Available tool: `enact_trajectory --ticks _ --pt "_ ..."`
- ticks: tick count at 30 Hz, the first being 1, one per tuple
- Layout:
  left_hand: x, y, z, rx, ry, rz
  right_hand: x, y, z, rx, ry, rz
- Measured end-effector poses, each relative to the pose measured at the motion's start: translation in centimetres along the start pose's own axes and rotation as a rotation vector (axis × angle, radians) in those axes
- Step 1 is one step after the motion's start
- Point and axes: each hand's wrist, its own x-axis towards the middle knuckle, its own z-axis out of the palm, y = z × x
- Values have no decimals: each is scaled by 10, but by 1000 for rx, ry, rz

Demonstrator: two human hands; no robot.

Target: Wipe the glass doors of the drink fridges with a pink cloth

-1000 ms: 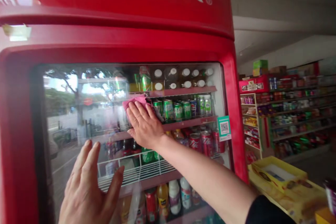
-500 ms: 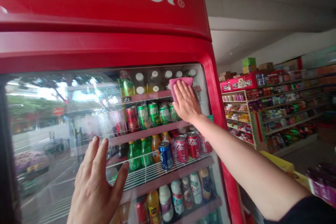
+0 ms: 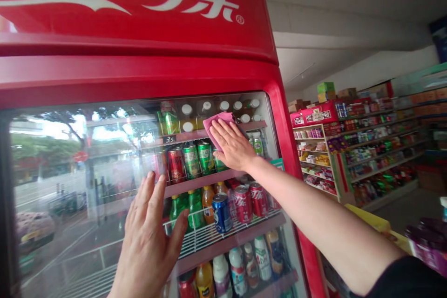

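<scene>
I have the right hand (image 3: 235, 146) grasping the thin, creased pink cloth (image 3: 224, 116) by flat pressure, probably to spread it against the smooth glass door (image 3: 115, 181), near its top edge, toward the right corner. The left hand (image 3: 146, 237) is released, perhaps for balance; I can't tell whether it touches.

Right hand (image 3: 233, 145) pressing pink cloth (image 3: 217, 126) on fridge glass (image 3: 115, 158), left hand (image 3: 148, 237) raised
</scene>
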Motion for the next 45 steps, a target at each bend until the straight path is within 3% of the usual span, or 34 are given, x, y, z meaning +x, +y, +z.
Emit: enact_trajectory --ticks 2,4,6,7,10,13,15,17,19,22,25,27,29,31,33,35,38,40,42,45 --pt "-3 -4 -4 6 -5 3 -3 27 -5 -22 46 164" --pt "-7 -13 -11 17 -4 -6 0 48 -7 -51 135 489" --pt "-10 -22 -19 34 2 -23 9 52 -5 -70 201 738" --pt "-10 -26 -22 43 6 -32 16 46 -3 -71 216 786" --pt "-7 -31 -26 52 16 -51 39 -1 3 -30 206 653" --pt "-3 -25 -22 24 12 -68 53 -63 11 43 131 266" --pt "-1 -17 -15 -3 8 -73 55 -90 14 72 85 50" --pt "-1 -9 -8 -30 1 -71 50 -94 14 69 45 -100" --pt "-4 -3 -2 -50 -15 -68 37 -75 9 41 10 -175" --pt "-12 -2 3 -53 -39 -79 3 -20 -3 8 -26 -92" --pt "-21 -6 4 -46 -58 -107 -38 31 -11 -13 -15 244" --pt "-25 -7 5 -51 -64 -135 -59 41 -8 -33 37 507" --pt "-25 -3 9 -70 -68 -162 -71 23 1 -47 88 691" --pt "-23 6 14 -100 -75 -170 -75 -14 13 -43 102 717" --pt "-20 19 20 -133 -82 -153 -75 -52 25 -4 27 510" --pt "-18 31 23 -158 -84 -131 -76 -75 31 36 -46 270" --pt "-20 38 22 -160 -84 -111 -83 -68 24 71 -107 75" --pt "-26 33 16 -135 -89 -116 -94 -49 15 61 -100 155" --pt "-38 24 7 -99 -102 -153 -107 -36 11 28 -56 366" --pt "-64 12 -9 -39 -130 -283 -126 -46 21 -1 14 634"
